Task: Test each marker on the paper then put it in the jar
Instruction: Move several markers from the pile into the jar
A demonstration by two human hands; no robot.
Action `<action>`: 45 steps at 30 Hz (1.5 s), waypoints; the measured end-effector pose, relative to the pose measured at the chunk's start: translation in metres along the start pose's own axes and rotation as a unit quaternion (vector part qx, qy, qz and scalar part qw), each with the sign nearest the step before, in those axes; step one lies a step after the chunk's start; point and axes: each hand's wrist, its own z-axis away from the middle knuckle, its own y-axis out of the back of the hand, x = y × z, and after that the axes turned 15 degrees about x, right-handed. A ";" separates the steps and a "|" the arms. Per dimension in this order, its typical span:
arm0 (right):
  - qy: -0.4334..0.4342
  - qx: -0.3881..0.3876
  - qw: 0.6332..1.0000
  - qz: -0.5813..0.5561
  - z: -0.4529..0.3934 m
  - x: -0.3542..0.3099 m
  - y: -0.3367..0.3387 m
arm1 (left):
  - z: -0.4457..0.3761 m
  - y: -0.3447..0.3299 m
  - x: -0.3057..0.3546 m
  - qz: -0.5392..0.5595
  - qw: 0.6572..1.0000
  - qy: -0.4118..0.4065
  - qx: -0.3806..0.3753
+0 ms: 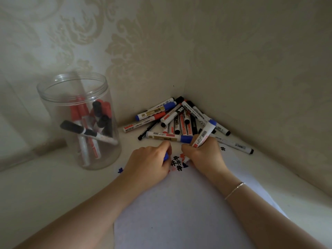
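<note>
1. At left of frame I see the jar [79, 121] standing open, within reach, already holding tested markers.
2. My left hand [149, 162] curls its grip around a blue cap [166, 156], pinning the paper [179, 203].
3. My right hand [203, 151] grips the blue marker [204, 133], tip down at the scribbles; the untested pile [179, 117] waits in the corner.

Wallpaper [125, 42] with pale damask flower pattern covers two walls meeting at corner behind. Left wall brighter, right wall [260, 60] dimmer, same raised beige motif. Small dark speck on wall just above corner base. Cream tabletop [45, 194] runs into corner, smooth, matte, in dim light. Thin silver bracelet [234, 190] circles wrist at right, lying across forearm just below wrist.
</note>
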 end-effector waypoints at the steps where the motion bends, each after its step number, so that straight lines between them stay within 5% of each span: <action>1: 0.002 -0.001 1.000 0.007 0.000 0.001 -0.001 | 0.000 0.000 0.000 0.000 1.000 0.001 0.001; 15: 0.009 -0.011 0.999 0.032 -0.002 0.003 -0.002 | 0.001 0.001 0.000 0.022 0.999 0.004 0.026; 20: -0.084 0.030 0.970 -0.226 -0.012 0.001 0.013 | 0.002 0.004 -0.001 0.134 0.987 0.044 0.082; 25: -0.214 -0.073 0.856 -0.464 -0.016 -0.003 0.022 | 0.000 0.000 -0.002 0.155 0.983 0.006 0.101; 39: -0.112 -0.075 0.939 -0.317 -0.011 0.000 0.016 | 0.003 0.000 -0.002 0.145 0.986 -0.062 0.054; 42: -0.066 -0.117 0.958 -0.253 -0.012 0.003 0.015 | 0.003 0.002 -0.001 0.144 0.985 -0.083 0.053; 45: -0.078 -0.188 0.939 -0.276 -0.011 0.000 0.020 | 0.001 0.004 0.001 0.174 0.978 -0.092 0.067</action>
